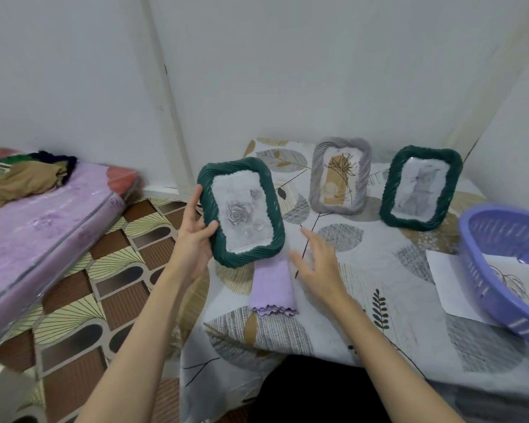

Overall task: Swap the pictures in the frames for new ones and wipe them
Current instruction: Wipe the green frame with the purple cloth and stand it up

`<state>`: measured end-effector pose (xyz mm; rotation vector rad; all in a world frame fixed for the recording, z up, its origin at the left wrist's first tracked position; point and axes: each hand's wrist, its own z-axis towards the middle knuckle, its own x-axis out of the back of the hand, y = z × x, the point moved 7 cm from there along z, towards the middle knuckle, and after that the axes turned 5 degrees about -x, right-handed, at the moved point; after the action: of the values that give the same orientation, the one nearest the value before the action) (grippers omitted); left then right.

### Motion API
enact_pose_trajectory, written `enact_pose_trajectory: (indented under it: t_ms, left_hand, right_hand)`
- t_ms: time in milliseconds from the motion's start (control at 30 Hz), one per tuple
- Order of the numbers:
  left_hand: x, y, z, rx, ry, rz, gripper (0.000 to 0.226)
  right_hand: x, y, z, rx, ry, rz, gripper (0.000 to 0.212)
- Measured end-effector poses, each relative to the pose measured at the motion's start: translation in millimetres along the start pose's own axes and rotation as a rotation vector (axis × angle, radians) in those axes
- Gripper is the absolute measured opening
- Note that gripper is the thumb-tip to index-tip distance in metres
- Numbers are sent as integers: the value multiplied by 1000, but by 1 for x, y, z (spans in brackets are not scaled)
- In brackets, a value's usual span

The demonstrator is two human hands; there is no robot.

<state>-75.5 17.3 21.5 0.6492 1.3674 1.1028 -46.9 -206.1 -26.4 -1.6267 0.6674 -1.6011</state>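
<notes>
Fingers, left (196,206): curled round the left edge of a dark green frame (242,213), thumb across its lower left corner, holding it up off the bench and tilted.
Fingers, right (307,236): spread wide and loose, holding nothing, hovering just right of the held frame above the bench.
Left hand (193,236): reaching in from the left side of the bench.
Right hand (315,264): palm down, next to the cloth.
Held frame's picture: a grey rose print.
Purple cloth (274,285): folded, flat on the bench just below the held frame.
Grey frame (339,178): upright near the wall, with a tan plant print.
Second green frame (420,187): upright, right of the grey one.
Purple basket (501,270): at the right edge, resting on a loose paper sheet (452,285).
Bench (379,300): covered in a leaf-patterned cloth.
Bed (43,227): at left, purple mattress.
</notes>
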Motion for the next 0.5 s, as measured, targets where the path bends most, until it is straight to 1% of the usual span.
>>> enact_pose_trajectory:
  t_ms: [67, 100, 133, 233, 267, 300, 367, 400, 500]
  left_hand:
    - [-5, -7, -5, 41, -64, -3, 72]
    - [-12, -11, -7, 67, -106, -10, 71]
    - [-20, -15, -8, 93, -150, -18, 71]
    - [-47, -26, -10, 149, -255, -31, 70]
    - [-56, -28, -10, 156, -280, -29, 70]
    - [-63, -31, -10, 160, -299, -27, 70]
    - [-74, -36, -12, 166, -327, -35, 70]
    - [-79, -38, -13, 169, -339, -45, 70]
    - [-91, -44, -17, 185, -375, -72, 71]
  right_hand:
    - [19, -9, 4, -63, -2, 387, 54]
    - [28, -12, 8, -84, -26, 508, 54]
    - [34, -13, 12, -99, -55, 569, 56]
    - [49, -16, 19, -90, -138, 591, 69]
    - [52, -17, 19, -86, -164, 637, 68]
    - [55, -16, 18, -80, -179, 680, 64]
    - [63, -15, 16, -52, -180, 720, 48]
    - [68, -14, 14, -37, -169, 733, 45]
    - [80, -14, 8, 23, -127, 744, 54]
